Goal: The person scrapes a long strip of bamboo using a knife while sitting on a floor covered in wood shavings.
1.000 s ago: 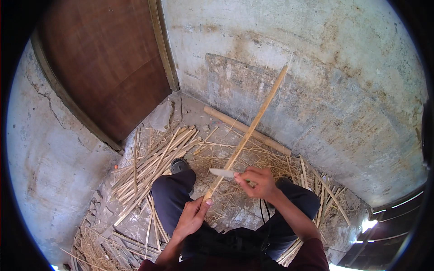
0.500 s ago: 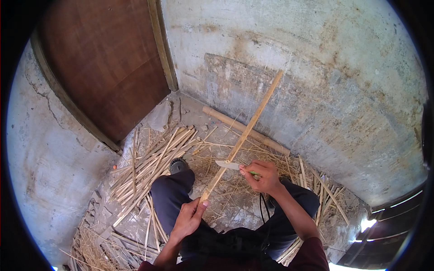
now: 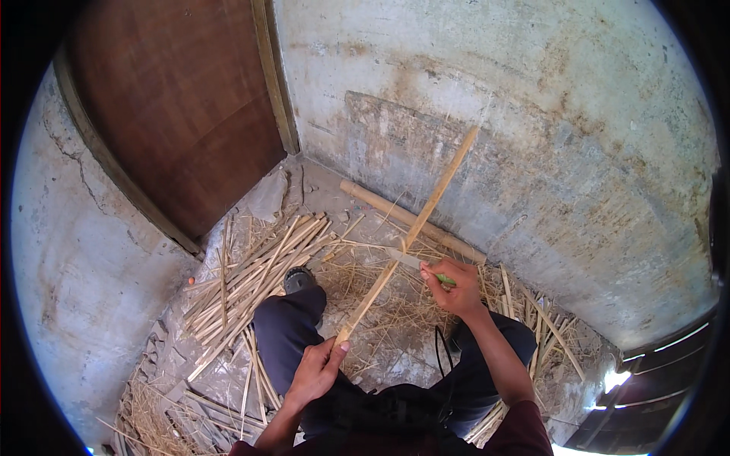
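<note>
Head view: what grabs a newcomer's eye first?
A long bamboo strip slants up the middle, its lower end held by the left hand. The right hand sets a knife against it. Split bamboo strips lie piled at left below the brown door.

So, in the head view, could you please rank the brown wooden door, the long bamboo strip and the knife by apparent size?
1. Brown wooden door, largest.
2. Long bamboo strip, held by the left hand.
3. Knife in the right hand, smallest.

light: even daylight, soft shadows | glare: lower right | focus: sharp | edges: fisheye bend, black rim
</note>
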Motion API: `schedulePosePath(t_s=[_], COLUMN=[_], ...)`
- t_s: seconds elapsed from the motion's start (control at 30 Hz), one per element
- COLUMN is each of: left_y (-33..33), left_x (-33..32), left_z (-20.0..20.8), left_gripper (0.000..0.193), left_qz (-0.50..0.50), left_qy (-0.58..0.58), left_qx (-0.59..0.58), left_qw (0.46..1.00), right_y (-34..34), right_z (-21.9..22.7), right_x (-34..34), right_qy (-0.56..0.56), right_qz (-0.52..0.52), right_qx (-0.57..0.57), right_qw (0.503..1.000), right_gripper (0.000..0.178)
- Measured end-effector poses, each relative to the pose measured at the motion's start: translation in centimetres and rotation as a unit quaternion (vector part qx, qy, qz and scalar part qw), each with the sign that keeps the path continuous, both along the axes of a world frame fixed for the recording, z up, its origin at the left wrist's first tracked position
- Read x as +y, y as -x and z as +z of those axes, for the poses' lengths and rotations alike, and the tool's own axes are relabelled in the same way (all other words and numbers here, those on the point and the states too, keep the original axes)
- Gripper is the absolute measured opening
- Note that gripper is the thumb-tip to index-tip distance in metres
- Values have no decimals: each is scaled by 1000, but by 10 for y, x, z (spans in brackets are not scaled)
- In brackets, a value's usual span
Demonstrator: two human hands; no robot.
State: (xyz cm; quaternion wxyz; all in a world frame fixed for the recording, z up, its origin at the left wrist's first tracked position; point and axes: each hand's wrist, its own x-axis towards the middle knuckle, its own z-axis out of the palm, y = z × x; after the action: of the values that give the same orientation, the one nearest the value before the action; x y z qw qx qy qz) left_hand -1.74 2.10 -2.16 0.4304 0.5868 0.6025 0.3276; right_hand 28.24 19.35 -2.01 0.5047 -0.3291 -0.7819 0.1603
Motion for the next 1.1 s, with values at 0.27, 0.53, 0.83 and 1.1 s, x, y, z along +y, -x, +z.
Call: schedulePosePath(t_s=[0.27,0.53,0.83,1.1], left_y=[-2,1,9,17], left_x=[-1,-13,-28,-42], left_z=[-1,1,-2,-6], left_gripper=[42,42,36,35], left_qz=[-19,-24,-25,-28], left_qy=[20,10,52,75], left_qx=[13,19,-13,-11], left_qw=[1000,999,998,997], right_y=[3,-19,-39,-53], right_z=[1,6,6,7], right_x=[-14,3,28,47], right_qy=[17,36,46,33], right_qz=[46,34,-30,-96], right_qx=[-46,-34,20,21], right_qw=[998,998,998,995], right_gripper=[5,5,5,6])
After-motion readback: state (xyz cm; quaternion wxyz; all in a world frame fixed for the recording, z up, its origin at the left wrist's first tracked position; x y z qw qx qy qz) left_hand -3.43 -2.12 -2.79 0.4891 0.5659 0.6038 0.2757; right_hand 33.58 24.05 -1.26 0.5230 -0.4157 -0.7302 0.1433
